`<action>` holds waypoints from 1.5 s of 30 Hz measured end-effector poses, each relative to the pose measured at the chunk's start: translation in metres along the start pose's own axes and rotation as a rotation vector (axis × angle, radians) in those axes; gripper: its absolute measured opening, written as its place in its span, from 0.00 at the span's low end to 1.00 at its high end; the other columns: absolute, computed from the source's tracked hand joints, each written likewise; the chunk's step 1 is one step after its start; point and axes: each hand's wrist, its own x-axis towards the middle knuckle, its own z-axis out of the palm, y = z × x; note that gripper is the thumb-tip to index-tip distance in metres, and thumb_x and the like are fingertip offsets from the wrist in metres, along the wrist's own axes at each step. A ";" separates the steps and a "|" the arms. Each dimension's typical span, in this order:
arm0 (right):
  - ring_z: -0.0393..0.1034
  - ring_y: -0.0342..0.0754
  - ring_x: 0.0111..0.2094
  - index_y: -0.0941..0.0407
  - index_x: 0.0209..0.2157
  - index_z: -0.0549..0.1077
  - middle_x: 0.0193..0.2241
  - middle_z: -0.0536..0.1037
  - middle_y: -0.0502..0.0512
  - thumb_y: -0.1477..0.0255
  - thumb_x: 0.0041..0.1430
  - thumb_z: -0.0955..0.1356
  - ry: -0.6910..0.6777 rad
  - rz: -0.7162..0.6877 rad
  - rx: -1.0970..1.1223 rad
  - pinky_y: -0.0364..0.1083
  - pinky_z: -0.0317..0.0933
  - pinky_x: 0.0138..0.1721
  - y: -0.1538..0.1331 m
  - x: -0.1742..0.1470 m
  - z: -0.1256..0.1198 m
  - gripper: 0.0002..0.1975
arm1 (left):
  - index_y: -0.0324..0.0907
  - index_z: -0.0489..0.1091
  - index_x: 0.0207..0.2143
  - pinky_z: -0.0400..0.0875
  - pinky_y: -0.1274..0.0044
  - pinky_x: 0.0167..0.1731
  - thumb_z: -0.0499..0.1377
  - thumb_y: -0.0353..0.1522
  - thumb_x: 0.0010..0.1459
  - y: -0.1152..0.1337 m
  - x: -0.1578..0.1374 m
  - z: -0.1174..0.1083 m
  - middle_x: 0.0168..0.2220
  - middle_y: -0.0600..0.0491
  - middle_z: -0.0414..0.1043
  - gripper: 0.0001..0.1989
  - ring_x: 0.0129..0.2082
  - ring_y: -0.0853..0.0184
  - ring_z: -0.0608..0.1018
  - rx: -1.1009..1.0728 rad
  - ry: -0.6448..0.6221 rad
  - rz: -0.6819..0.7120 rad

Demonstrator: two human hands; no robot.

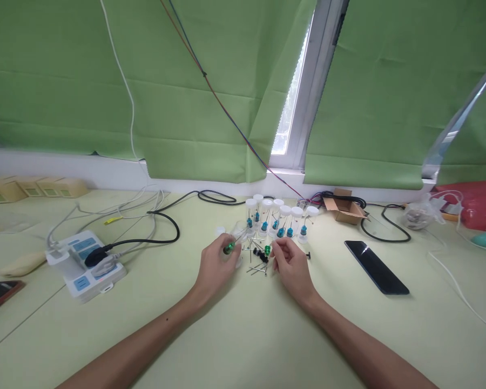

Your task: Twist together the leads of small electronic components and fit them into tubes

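Note:
My left hand [216,263] is closed around a clear plastic vial [240,229] that lies tilted; a green piece [229,247] shows inside it between the fingers. With thumb and forefinger, my right hand [294,271] pinches a small green part [267,250]. Between both hands lies a loose pile of black parts [261,254] and thin metal pins [256,269]. Behind the pile stand several clear vials with white caps [285,210], each with a blue-green piece [290,232] inside. One black part [308,255] lies apart, just right of my right hand.
On the right lies a black phone [376,267], with a small open cardboard box [345,209] behind it. A white power strip [85,265] with plugs and cables stands at the left. Black cable [216,198] runs along the wall, and a second phone [0,294] touches the left frame edge.

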 end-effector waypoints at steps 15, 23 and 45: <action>0.67 0.47 0.28 0.56 0.33 0.70 0.27 0.74 0.52 0.67 0.62 0.65 -0.062 -0.071 -0.199 0.44 0.63 0.28 0.000 -0.002 0.004 0.07 | 0.42 0.68 0.28 0.62 0.75 0.31 0.59 0.44 0.55 -0.014 0.001 0.010 0.27 0.54 0.70 0.14 0.29 0.66 0.70 -0.222 -0.054 -0.297; 0.69 0.52 0.40 0.55 0.40 0.72 0.38 0.76 0.55 0.73 0.53 0.72 -0.227 -0.246 -0.383 0.51 0.63 0.44 0.000 -0.007 0.005 0.12 | 0.41 0.69 0.30 0.67 0.74 0.33 0.62 0.44 0.53 -0.001 -0.009 0.015 0.27 0.54 0.71 0.15 0.30 0.64 0.75 -0.465 -0.129 -0.361; 0.64 0.53 0.45 0.53 0.43 0.70 0.40 0.77 0.51 0.74 0.49 0.75 -0.407 -0.368 -0.526 0.53 0.53 0.50 -0.001 -0.015 0.018 0.20 | 0.41 0.69 0.27 0.68 0.78 0.27 0.65 0.42 0.49 0.003 -0.013 0.017 0.25 0.56 0.67 0.15 0.26 0.68 0.71 -0.621 -0.105 -0.400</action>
